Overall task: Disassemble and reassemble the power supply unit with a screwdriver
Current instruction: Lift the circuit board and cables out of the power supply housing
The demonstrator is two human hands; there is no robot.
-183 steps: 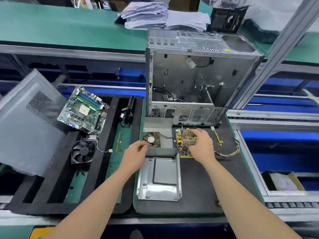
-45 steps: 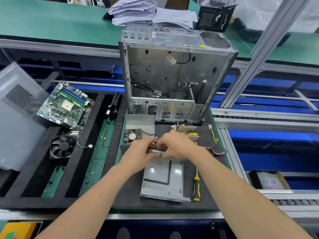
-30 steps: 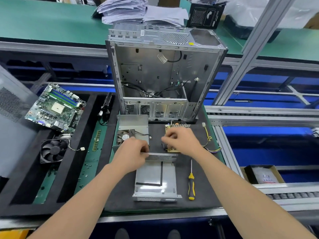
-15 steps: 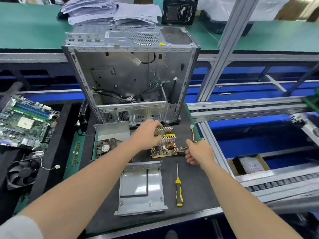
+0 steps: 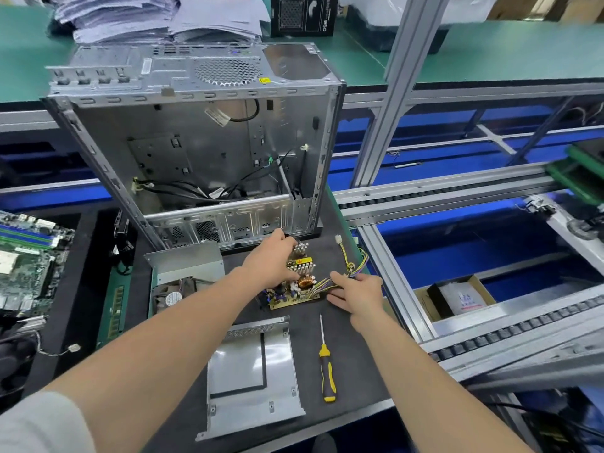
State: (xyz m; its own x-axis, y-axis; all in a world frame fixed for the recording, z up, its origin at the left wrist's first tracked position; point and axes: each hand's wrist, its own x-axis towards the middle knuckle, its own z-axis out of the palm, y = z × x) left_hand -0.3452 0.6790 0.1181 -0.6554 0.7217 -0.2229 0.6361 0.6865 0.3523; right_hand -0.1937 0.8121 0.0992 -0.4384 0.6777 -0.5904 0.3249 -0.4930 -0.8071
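The left hand [image 5: 271, 259] is reaching over the board [image 5: 294, 299], its fingers curling round the heat sinks at the far side and the thumb lying near the copper coil, so it is holding the board. The right hand [image 5: 356, 289] is pinching the wires [image 5: 350, 265] just where they are leaving the board's right edge, with the fingers curled round the bundle. The board is lying on the dark counter [image 5: 354, 364], just in front of the open case [image 5: 196, 152]. The housing [image 5: 186, 263] with its fan [image 5: 173, 297] is sitting to the board's left. The cover [image 5: 251, 371] is lying flat nearer the person, and the screwdriver [image 5: 327, 371] is resting beside it on the right, touched by neither hand. A motherboard [image 5: 23, 259] is lying far left.
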